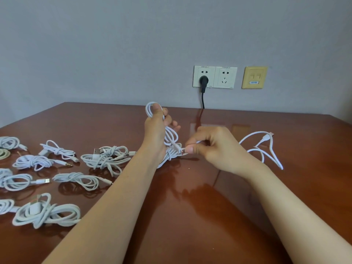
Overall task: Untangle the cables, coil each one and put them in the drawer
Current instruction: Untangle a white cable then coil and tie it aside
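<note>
My left hand (156, 128) grips a coil of white cable (171, 139) upright above the table, its top loop sticking out over my thumb. My right hand (211, 147) pinches the free end of that cable near the coil's lower part. A loose white cable (266, 147) lies uncoiled on the table to the right of my right hand. Several knotted white cable bundles lie on the left, among them one (106, 159) near my left forearm and a thick one (45, 212) at the front left. No drawer is in view.
The brown glossy wooden table (190, 206) runs back to a grey wall. Two wall sockets (215, 77) hold a black plug (203, 81) whose cord drops behind the table. A yellow data socket (254, 77) sits to their right.
</note>
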### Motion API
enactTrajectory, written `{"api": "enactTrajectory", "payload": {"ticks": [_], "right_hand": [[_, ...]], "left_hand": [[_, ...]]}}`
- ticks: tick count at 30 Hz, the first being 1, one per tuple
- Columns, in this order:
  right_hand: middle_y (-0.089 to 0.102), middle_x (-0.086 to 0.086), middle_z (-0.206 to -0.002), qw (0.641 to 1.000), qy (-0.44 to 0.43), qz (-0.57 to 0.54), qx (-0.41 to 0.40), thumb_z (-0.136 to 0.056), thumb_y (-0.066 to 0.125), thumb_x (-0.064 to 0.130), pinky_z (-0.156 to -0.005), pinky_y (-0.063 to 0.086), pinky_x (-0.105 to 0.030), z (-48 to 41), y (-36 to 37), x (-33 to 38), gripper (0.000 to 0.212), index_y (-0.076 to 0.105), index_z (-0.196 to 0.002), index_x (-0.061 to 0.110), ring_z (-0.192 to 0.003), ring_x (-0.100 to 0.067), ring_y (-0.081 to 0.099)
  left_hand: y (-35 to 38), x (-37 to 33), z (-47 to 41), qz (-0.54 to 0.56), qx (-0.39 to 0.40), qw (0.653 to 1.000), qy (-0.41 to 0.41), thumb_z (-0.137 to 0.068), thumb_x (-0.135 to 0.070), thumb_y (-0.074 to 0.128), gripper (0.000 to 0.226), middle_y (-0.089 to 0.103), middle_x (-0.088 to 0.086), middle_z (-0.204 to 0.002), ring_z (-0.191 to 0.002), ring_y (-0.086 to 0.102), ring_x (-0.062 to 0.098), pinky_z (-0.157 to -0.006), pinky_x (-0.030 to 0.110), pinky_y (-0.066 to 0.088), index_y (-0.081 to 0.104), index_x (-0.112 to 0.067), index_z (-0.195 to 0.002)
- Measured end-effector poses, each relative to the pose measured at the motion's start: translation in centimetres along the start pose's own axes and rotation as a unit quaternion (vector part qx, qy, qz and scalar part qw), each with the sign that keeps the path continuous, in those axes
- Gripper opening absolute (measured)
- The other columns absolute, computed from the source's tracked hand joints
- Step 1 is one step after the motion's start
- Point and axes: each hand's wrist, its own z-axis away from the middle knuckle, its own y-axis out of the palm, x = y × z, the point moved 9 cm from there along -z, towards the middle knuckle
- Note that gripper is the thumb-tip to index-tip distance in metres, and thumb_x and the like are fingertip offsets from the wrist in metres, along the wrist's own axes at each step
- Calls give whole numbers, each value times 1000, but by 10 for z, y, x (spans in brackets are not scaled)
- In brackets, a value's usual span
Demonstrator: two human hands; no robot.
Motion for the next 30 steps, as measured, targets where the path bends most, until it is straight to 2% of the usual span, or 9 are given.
{"api": "enactTrajectory", "payload": {"ticks": [4,9,12,14,16,18,22,26,30], "right_hand": [[48,6,-61,1000,-1,-6,3,-78,71,11,-57,31,-16,1,-1,2,18,70,-65,24,-60,-7,42],[56,-11,-73,999,5,-12,-30,-80,70,11,-58,31,-14,0,-16,1,33,61,-60,36,-58,-6,43],[56,-14,-74,999,11,-11,-29,-79,71,12,-58,31,-15,0,-16,-1,30,62,-61,34,-58,-6,42],[59,-13,-76,1000,10,-5,-23,-78,71,11,-58,31,-14,0,-15,-2,27,64,-62,31,-60,-7,43],[56,-9,-72,1000,12,-8,-21,-77,72,10,-58,30,-13,0,-14,-4,22,66,-63,27,-60,-6,43],[49,0,-66,1000,14,1,-19,-77,72,10,-57,30,-14,0,-14,-6,15,70,-67,22,-59,-5,42],[52,5,-62,999,20,-9,-31,-70,76,9,-61,37,-25,2,-15,-6,19,64,-71,22,-55,-6,46],[54,13,-53,998,19,-32,-48,-74,71,1,-50,35,-10,4,-20,-4,32,44,-80,18,-47,-4,50],[57,-3,-72,996,10,-47,-72,-85,55,-3,-62,44,-25,3,-26,-9,25,45,-80,20,-70,-23,55]], "left_hand": [[4,6,0,-20,18,999,-31,-101,-43,28,44,26,-10,-39,-31,25,6,-34,13,30,38,-18,-66],[14,14,4,-39,50,996,-67,-101,-41,29,44,25,-7,-40,-30,22,7,-33,11,22,37,-16,-66],[14,16,6,-71,55,994,-62,-101,-40,32,41,32,-6,-40,-31,30,8,-34,13,28,39,-13,-71],[15,17,10,-110,64,990,-57,-100,-39,34,38,45,-2,-47,-35,46,11,-37,17,40,43,-11,-76],[19,22,15,-155,85,982,-68,-100,-40,34,35,62,7,-71,-54,64,17,-53,27,55,46,-11,-84],[22,27,20,-215,107,967,-83,-98,-44,34,37,68,11,-93,-73,68,22,-68,38,59,50,-11,-92],[34,41,34,-307,167,930,-115,-96,-53,27,55,55,0,-43,-34,49,10,-38,20,45,55,-11,-76],[44,53,43,-267,232,921,-165,-78,-72,20,63,42,-3,-43,-31,25,5,-36,13,27,43,-16,-61],[51,59,53,-260,286,899,-204,-54,-79,25,62,32,-5,-46,-34,17,4,-36,13,20,39,-19,-67]]}}
